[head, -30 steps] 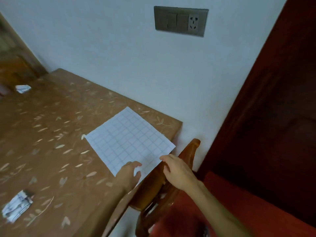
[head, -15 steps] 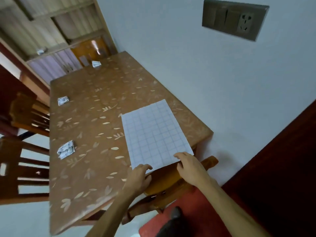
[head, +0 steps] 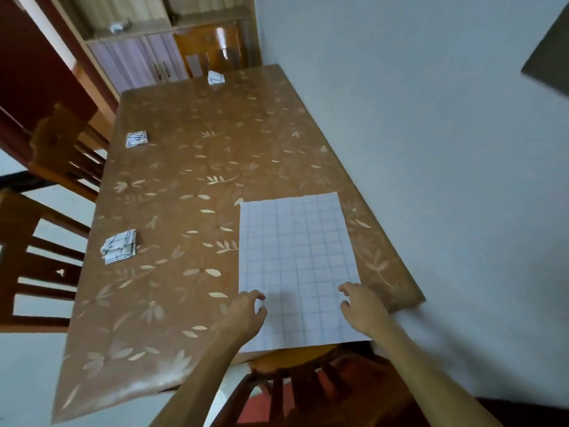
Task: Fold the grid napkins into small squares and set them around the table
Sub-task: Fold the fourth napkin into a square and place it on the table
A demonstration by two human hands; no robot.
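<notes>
A white grid napkin (head: 295, 260) lies flat and unfolded on the brown leaf-patterned table (head: 184, 211), its near edge hanging slightly over the table's end. My left hand (head: 246, 309) rests at the napkin's near left edge, fingers curled and apart. My right hand (head: 360, 306) rests on its near right part, fingers spread. Three folded napkins lie on the table: one near the left edge (head: 119, 246), one farther along that edge (head: 137, 139), one at the far end (head: 215, 77).
Wooden chairs stand along the left side (head: 40, 251) and below the near end (head: 286, 380). A white wall (head: 431, 149) runs along the table's right edge. A cabinet (head: 144, 57) stands behind the far end.
The view has swung left, showing the whole table. The napkin now lies straight in front of me, and both hands sit farther onto its near edge.
</notes>
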